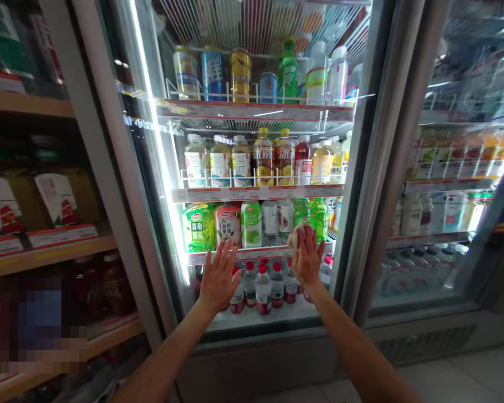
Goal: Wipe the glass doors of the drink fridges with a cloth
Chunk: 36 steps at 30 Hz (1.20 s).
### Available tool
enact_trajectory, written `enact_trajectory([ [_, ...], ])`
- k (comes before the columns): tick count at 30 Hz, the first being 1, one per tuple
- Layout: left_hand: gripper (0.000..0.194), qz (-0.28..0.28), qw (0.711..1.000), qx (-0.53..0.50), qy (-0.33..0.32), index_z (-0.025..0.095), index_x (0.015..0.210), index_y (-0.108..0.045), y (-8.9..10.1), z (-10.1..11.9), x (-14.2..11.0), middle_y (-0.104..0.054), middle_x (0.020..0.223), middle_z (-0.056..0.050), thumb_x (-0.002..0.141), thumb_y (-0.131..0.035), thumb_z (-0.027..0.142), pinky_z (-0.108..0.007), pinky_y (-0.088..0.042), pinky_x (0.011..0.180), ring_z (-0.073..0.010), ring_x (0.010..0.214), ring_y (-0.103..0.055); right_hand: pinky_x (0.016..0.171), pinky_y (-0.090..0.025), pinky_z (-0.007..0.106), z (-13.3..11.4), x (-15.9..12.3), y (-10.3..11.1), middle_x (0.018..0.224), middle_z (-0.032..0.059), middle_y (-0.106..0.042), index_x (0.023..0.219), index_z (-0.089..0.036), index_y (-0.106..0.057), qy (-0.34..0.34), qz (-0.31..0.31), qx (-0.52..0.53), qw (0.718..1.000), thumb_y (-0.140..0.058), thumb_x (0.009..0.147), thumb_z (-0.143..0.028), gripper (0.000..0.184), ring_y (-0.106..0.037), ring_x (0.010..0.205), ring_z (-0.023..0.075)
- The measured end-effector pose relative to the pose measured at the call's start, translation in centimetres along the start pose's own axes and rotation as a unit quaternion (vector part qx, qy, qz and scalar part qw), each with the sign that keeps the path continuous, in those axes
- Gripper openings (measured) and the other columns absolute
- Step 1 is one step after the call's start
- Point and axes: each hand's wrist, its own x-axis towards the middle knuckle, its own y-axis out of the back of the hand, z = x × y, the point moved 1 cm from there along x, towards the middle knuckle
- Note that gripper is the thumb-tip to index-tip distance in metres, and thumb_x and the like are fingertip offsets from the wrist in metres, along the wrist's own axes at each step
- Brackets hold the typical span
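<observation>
Behind the shop's lit glass cooler door [252,168], left hand [218,278] spreads flat; right hand [307,258] presses a crumpled pale cloth [297,232]; wooden shelves [46,254] stand left.

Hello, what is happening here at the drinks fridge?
A person stands before a shop fridge full of bottled drinks. Both hands are flat against its glass door. The right hand presses a crumpled cloth on the glass, in front of the shelf of green bottles. The left hand rests open on the glass beside it, holding nothing. The door looks closed.
</observation>
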Motion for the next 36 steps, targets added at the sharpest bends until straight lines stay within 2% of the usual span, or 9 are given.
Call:
enact_trajectory([
  [6,0.058,0.01,1.0,-0.009,-0.022,0.015,0.139,-0.032,-0.5,1.2,1.9,-0.036,0.144,-0.013,0.086,-0.047,0.032,-0.046,-0.014,0.114,-0.0257,0.138,-0.022,0.11,-0.017,0.054,2.3,-0.2,0.3,0.149,0.0129,-0.026,0.146,-0.02,-0.012,-0.003,0.009,-0.022,1.0,-0.036,0.086,-0.015,0.064,-0.019,0.139,0.0246],
  [12,0.06,0.032,0.999,-0.016,-0.021,0.014,0.141,-0.028,-1.0,1.6,3.7,-0.033,0.145,-0.015,0.086,-0.046,0.03,-0.048,-0.015,0.113,-0.026,0.139,-0.018,0.106,-0.025,0.055,6.1,2.0,1.0,0.147,0.0167,-0.03,0.146,-0.018,-0.012,-0.114,0.065,-0.056,0.99,-0.035,0.089,-0.022,0.062,-0.024,0.138,0.0265],
  [16,0.062,0.041,0.999,-0.012,-0.034,0.014,0.142,-0.025,-0.9,1.6,4.6,-0.032,0.146,-0.015,0.085,-0.047,0.028,-0.048,-0.015,0.113,-0.0258,0.14,-0.016,0.105,-0.029,0.053,8.2,1.8,1.3,0.146,0.0172,-0.03,0.146,-0.018,-0.013,-0.114,0.056,-0.053,0.99,-0.036,0.09,-0.024,0.061,-0.026,0.137,0.0265],
  [20,0.064,0.057,0.998,-0.013,-0.022,0.016,0.143,-0.021,-0.7,1.2,5.5,-0.03,0.147,-0.016,0.086,-0.047,0.029,-0.049,-0.014,0.112,-0.0264,0.14,-0.017,0.105,-0.03,0.051,9.4,4.7,1.7,0.147,0.0169,-0.029,0.145,-0.017,-0.016,-0.159,0.101,-0.029,0.982,-0.033,0.09,-0.024,0.058,-0.025,0.137,0.0254],
  [23,0.065,0.058,0.998,-0.021,-0.008,0.017,0.144,-0.019,-0.7,0.9,6.0,-0.028,0.148,-0.015,0.086,-0.047,0.031,-0.049,-0.013,0.112,-0.0262,0.14,-0.017,0.106,-0.028,0.051,8.6,6.9,1.8,0.149,0.0164,-0.026,0.145,-0.016,-0.015,-0.165,0.123,-0.023,0.978,-0.031,0.089,-0.023,0.059,-0.021,0.138,0.0252],
  [28,0.064,0.067,0.998,-0.022,0.002,0.017,0.143,-0.021,-0.5,0.3,6.3,-0.03,0.147,-0.015,0.087,-0.046,0.031,-0.049,-0.014,0.112,-0.0258,0.139,-0.018,0.109,-0.023,0.05,6.0,7.7,1.6,0.146,0.0123,-0.032,0.145,-0.023,-0.017,-0.021,0.048,-0.005,0.999,-0.033,0.088,-0.021,0.059,-0.021,0.139,0.0233],
  [33,0.061,0.076,0.997,-0.012,0.02,0.016,0.141,-0.025,0.2,-1.1,6.4,-0.029,0.147,-0.016,0.086,-0.047,0.03,-0.05,-0.016,0.111,-0.027,0.139,-0.018,0.107,-0.023,0.054,4.5,10.1,1.8,0.149,0.0163,-0.024,0.146,-0.017,-0.013,-0.178,0.119,-0.008,0.977,-0.031,0.089,-0.025,0.06,-0.02,0.139,0.0264],
  [34,0.061,0.078,0.997,-0.01,0.021,0.016,0.141,-0.025,0.3,-1.3,6.3,-0.029,0.147,-0.016,0.086,-0.047,0.031,-0.05,-0.016,0.111,-0.0271,0.139,-0.018,0.107,-0.023,0.054,3.6,10.3,1.6,0.15,0.0156,-0.023,0.146,-0.017,-0.012,-0.155,0.112,-0.003,0.981,-0.032,0.089,-0.024,0.061,-0.018,0.139,0.0263],
  [36,0.062,0.084,0.996,-0.007,0.024,0.016,0.141,-0.025,0.4,-1.8,6.1,-0.03,0.146,-0.016,0.086,-0.048,0.031,-0.05,-0.016,0.111,-0.0271,0.139,-0.019,0.109,-0.021,0.052,1.6,10.2,1.2,0.149,0.0116,-0.027,0.146,-0.021,-0.013,-0.033,0.06,0.013,0.998,-0.034,0.088,-0.022,0.062,-0.016,0.14,0.0245],
])
